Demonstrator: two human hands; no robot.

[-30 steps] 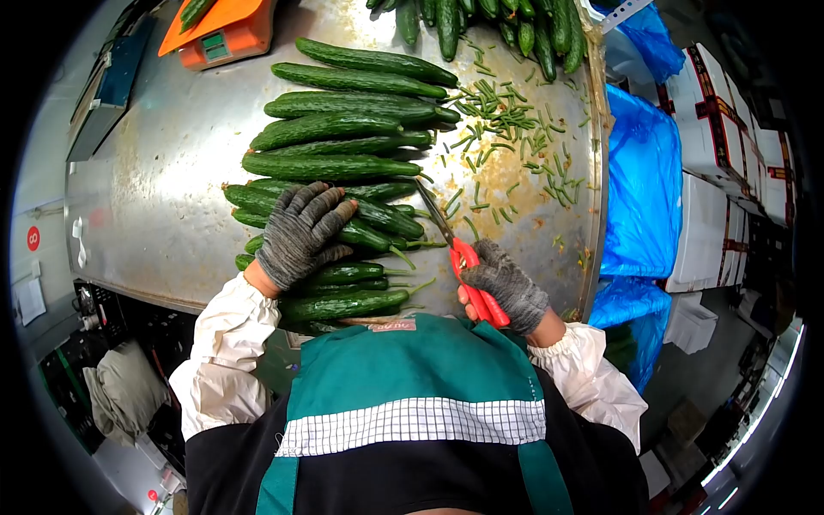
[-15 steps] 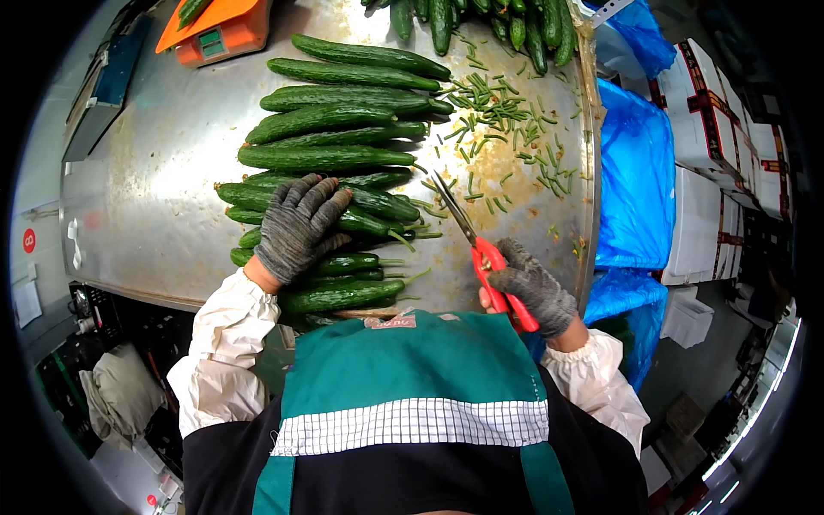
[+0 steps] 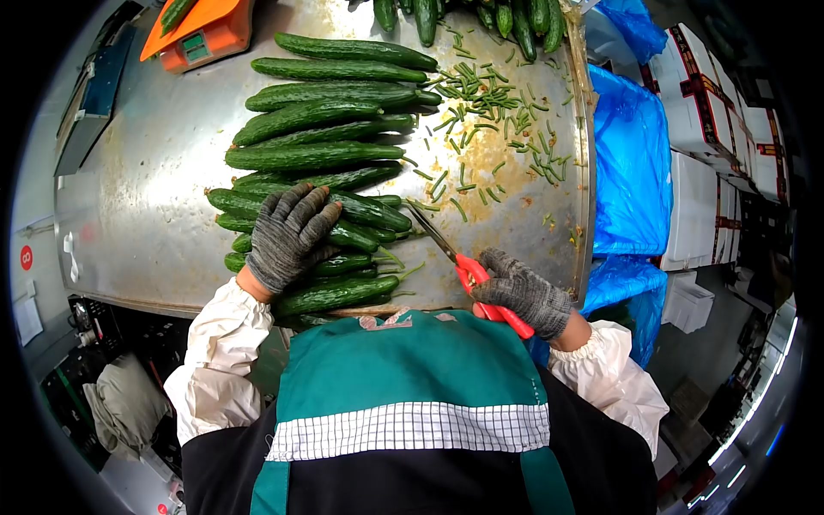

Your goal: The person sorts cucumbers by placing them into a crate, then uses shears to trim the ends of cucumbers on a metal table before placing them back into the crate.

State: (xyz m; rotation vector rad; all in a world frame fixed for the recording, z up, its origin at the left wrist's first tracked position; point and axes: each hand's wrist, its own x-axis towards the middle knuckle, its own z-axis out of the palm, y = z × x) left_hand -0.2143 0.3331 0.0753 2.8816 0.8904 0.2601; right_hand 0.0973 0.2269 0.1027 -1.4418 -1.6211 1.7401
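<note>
2 gloved hands in view, both on the job. L hand (image 3: 293, 236) is palm-down across the lower part of a row of cukes (image 3: 313, 157), fingers pointing up & over; can't tell if it's gripping one or only pressing down. R hand (image 3: 524, 296) is def wrapped round 1 pair of scissors (image 3: 493, 302), red handles in the glove, blades angled up-left w/ the tips right by the stem ends of the cukes near the L hand. Can't tell if the tips touch anything. Row runs up the middle of 1 metal table (image 3: 137, 197), approx side by side: I get at least 6 above the L hand, plus several more under & below it, too overlapped for an exact no. A few down there have thin stems poking out to the right. Right of the row there's a scatter of cut stem bits (image 3: 489, 94), dozens, thickest up by the top cukes. Far edge has another pile (image 3: 427, 21), at least 7 visible, cut off by the frame. Top left: 1 orange scale (image 3: 219, 43) w/ 1 cuke on it. Off the table's right side: blue plastic (image 3: 631, 163) plus at least 2 white boxes (image 3: 695, 215) w/ dark tape.
</note>
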